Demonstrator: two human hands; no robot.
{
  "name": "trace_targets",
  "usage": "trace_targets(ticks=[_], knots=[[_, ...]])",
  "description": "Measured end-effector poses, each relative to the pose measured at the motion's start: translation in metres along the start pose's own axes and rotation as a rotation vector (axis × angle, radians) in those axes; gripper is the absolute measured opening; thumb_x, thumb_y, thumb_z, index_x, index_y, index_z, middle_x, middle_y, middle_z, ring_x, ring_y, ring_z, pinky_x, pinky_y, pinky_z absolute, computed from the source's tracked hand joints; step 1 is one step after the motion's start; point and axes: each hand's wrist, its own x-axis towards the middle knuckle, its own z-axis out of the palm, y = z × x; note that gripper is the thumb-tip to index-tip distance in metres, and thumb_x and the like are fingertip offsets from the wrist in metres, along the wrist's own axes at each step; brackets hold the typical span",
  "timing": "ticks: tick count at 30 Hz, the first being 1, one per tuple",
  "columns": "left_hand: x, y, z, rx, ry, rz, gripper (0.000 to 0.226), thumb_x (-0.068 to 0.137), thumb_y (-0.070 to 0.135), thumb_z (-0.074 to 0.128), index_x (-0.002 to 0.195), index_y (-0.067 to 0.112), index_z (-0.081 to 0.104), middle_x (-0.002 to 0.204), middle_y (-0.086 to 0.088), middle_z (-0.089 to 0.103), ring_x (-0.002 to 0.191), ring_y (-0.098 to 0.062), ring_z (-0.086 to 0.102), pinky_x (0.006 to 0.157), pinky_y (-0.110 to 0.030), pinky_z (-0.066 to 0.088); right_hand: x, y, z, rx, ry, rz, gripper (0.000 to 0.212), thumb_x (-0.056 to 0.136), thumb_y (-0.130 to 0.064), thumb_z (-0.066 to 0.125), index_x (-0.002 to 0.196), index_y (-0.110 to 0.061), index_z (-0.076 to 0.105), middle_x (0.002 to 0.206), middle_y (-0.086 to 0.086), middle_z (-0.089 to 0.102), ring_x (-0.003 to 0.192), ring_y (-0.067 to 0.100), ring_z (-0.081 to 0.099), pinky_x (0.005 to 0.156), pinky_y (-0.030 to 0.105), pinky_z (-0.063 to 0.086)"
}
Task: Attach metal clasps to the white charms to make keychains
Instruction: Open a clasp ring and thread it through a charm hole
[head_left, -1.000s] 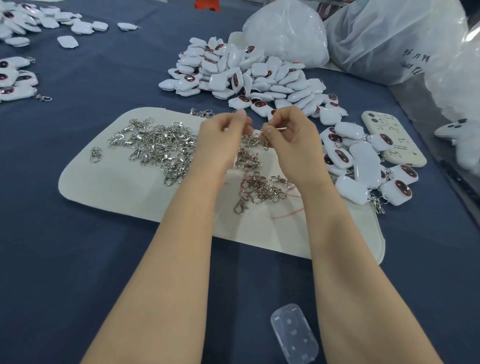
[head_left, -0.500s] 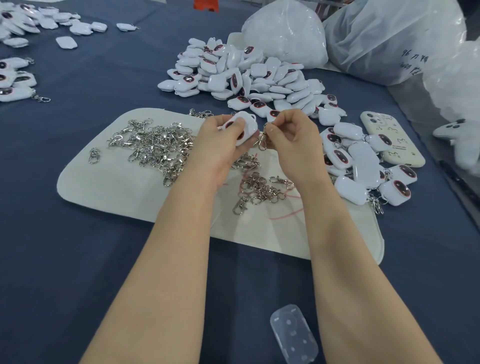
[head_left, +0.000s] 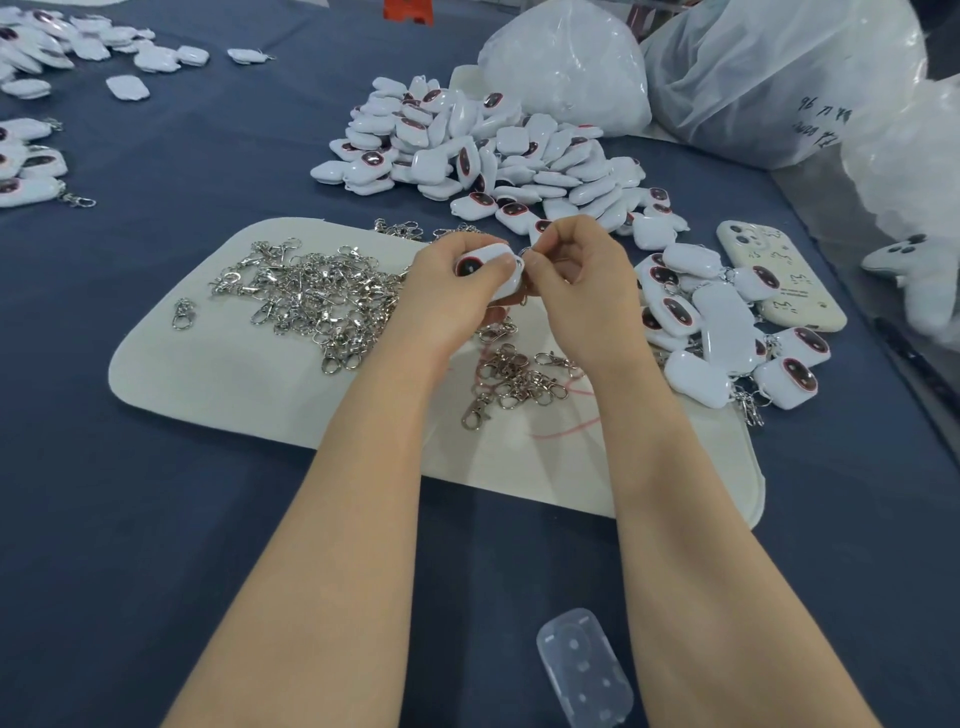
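My left hand (head_left: 447, 296) grips a white charm (head_left: 485, 262) with a dark oval on its face, above the cream mat (head_left: 218, 374). My right hand (head_left: 576, 280) pinches a metal clasp's ring (head_left: 521, 255) against the charm's right end; most of the clasp is hidden behind my fingers. A heap of silver clasps (head_left: 317, 296) lies on the mat to the left, and a smaller bunch of clasps (head_left: 514, 382) lies below my hands. Behind my hands is a big pile of loose charms (head_left: 483, 150). Charms with clasps attached (head_left: 727, 338) lie to the right.
A phone in a cream case (head_left: 774, 275) lies right of the finished charms. Clear plastic bags (head_left: 779, 78) stand at the back right. More white charms (head_left: 31, 156) lie at the far left. A clear plastic lid (head_left: 584, 667) sits near the front edge on the blue cloth.
A second ago both hands pinched small metal parts with no charm showing. My left hand now holds a white charm turned face up, and my right hand has closed in on its right end.
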Motion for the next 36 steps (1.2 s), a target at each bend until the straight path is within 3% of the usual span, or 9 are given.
trace_targets(ticks=[12,19,23,26,29,32,34,36], knots=[[0.0012,-0.0039,0.0027,0.015,0.036,0.042,0.014,0.090,0.005,0.057,0.086,0.018,0.061,0.077,-0.004,0.062,0.070,-0.024,0.061,0.075,-0.040,0.055,-0.0026,0.0006,-0.0030,-0.005,-0.096,0.007,0.008,0.090,-0.001,0.054,0.089,-0.008,0.052,0.088,0.016,0.066,0.079,0.028,0.067,0.082,0.045,0.054],[0.0030,-0.0059,-0.0003,-0.039,0.053,-0.027,0.010,0.090,0.003,0.056,0.096,0.008,0.061,0.082,-0.007,0.064,0.069,-0.022,0.067,0.069,-0.029,0.058,-0.0042,0.0004,-0.0008,0.038,-0.100,0.008,0.019,0.090,0.000,0.055,0.082,-0.016,0.050,0.078,0.004,0.062,0.071,0.017,0.061,0.081,0.047,0.054],[0.0021,-0.0012,-0.0010,-0.090,0.082,-0.002,0.012,0.090,0.003,0.056,0.089,0.013,0.061,0.081,-0.006,0.064,0.061,-0.012,0.065,0.061,-0.021,0.055,-0.0065,0.0021,0.0032,-0.011,-0.129,-0.002,0.025,0.089,0.002,0.052,0.080,-0.021,0.049,0.082,0.007,0.063,0.079,0.027,0.065,0.083,0.048,0.053],[0.0013,0.0003,0.0014,-0.108,0.067,-0.008,0.010,0.089,0.003,0.056,0.090,0.013,0.061,0.085,-0.007,0.063,0.059,-0.010,0.065,0.060,-0.020,0.055,-0.0060,0.0027,0.0035,-0.007,-0.069,-0.006,0.026,0.088,0.002,0.054,0.078,-0.022,0.049,0.080,0.004,0.063,0.073,0.021,0.065,0.078,0.043,0.055],[-0.0010,0.0020,0.0025,-0.164,0.099,0.010,0.013,0.090,0.003,0.057,0.092,0.015,0.060,0.097,-0.013,0.061,0.061,-0.012,0.067,0.058,-0.021,0.054,-0.0044,0.0024,0.0029,0.048,-0.001,0.034,0.027,0.087,0.000,0.057,0.076,-0.024,0.049,0.082,0.008,0.065,0.077,0.024,0.066,0.081,0.047,0.054],[0.0000,0.0006,-0.0004,-0.015,0.170,0.093,0.024,0.092,0.001,0.051,0.099,0.021,0.062,0.113,-0.011,0.057,0.071,-0.016,0.071,0.063,-0.026,0.057,-0.0023,0.0028,0.0034,0.050,0.019,0.054,0.026,0.087,-0.002,0.058,0.076,-0.024,0.050,0.081,0.006,0.064,0.081,0.028,0.064,0.082,0.050,0.052],[0.0020,-0.0010,-0.0003,0.215,0.197,0.173,0.026,0.090,0.002,0.049,0.096,0.019,0.066,0.100,-0.007,0.063,0.075,-0.016,0.068,0.072,-0.031,0.056,-0.0013,0.0025,0.0041,0.062,0.009,0.069,0.025,0.087,-0.002,0.058,0.077,-0.024,0.050,0.081,0.006,0.063,0.084,0.031,0.064,0.082,0.051,0.052],[0.0025,-0.0010,0.0015,0.376,0.168,0.248,0.019,0.086,0.006,0.055,0.089,0.015,0.071,0.084,-0.003,0.064,0.071,-0.010,0.056,0.069,-0.021,0.046,0.0000,0.0016,0.0041,0.071,0.006,0.076,0.025,0.087,-0.002,0.058,0.077,-0.023,0.051,0.081,0.008,0.063,0.083,0.033,0.065,0.082,0.052,0.053]])
